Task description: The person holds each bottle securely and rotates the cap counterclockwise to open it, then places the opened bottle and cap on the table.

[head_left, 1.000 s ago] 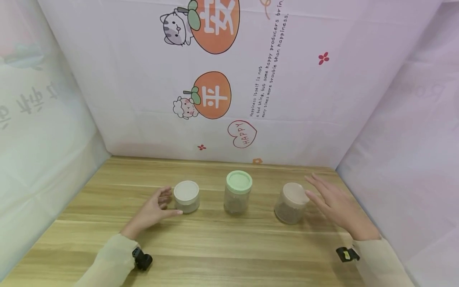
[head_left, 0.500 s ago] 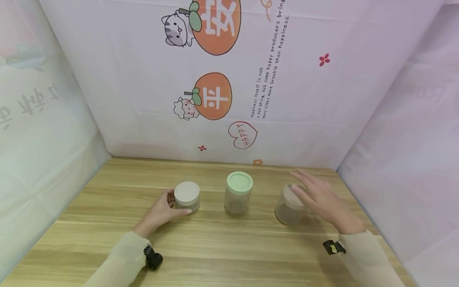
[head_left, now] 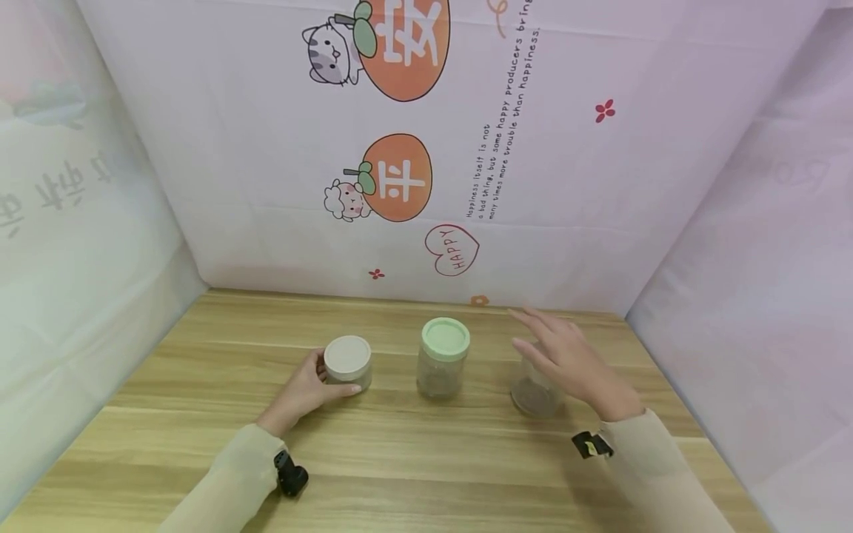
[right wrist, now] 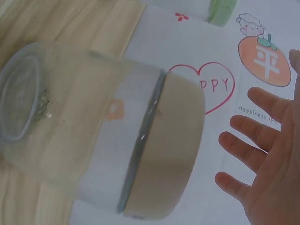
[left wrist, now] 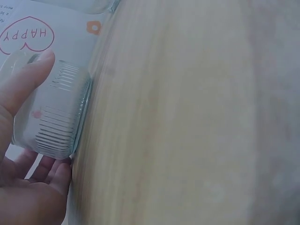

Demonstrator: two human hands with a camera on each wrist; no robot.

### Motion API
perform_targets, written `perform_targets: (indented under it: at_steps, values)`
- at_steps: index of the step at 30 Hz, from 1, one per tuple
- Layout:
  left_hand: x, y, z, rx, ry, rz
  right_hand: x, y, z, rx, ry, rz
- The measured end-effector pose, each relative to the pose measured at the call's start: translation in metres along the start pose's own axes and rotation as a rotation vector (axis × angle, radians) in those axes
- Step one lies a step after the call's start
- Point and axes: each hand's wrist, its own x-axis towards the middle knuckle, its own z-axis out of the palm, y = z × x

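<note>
My left hand [head_left: 306, 389] holds the short clear jar with an off-white lid [head_left: 348, 357], thumb across its near side and fingers curled round the left. The left wrist view shows ridged glass on this jar [left wrist: 56, 126] between thumb and fingers. My right hand [head_left: 569, 363] hovers over the clear jar at the right [head_left: 532, 397], fingers spread, hiding most of its lid. In the right wrist view that jar's beige lid [right wrist: 168, 145] faces the open palm, with a gap between lid and fingers.
A taller clear jar with a light green lid [head_left: 445, 340] stands between the two hands. The wooden table [head_left: 413, 459] is bounded by a printed white cloth [head_left: 546, 244] at the back and plain-looking cloth walls at both sides.
My right hand has moved left from beside the right jar to above it. My left hand has moved right and closed round the short jar. The jars stay in place.
</note>
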Motion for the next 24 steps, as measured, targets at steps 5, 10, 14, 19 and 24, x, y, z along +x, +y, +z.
perform_targets:
  at_steps: [5, 10, 14, 19, 24]
  values:
    - [0.001, 0.001, 0.0, -0.007, -0.013, 0.011, 0.013, -0.012, 0.001, 0.013, -0.028, -0.005]
    - [0.0, 0.001, 0.001, -0.005, -0.031, 0.013, 0.026, -0.024, 0.007, 0.037, -0.059, -0.038]
    - [0.0, 0.0, 0.001, -0.012, -0.038, -0.003, 0.036, -0.033, 0.013, 0.048, -0.048, -0.093]
    - [0.0, -0.001, 0.0, -0.033, -0.045, -0.017, 0.05, -0.045, 0.019, 0.06, -0.031, -0.134]
    - [0.0, -0.001, -0.001, -0.038, -0.045, -0.007, 0.065, -0.06, 0.025, 0.074, -0.027, -0.162]
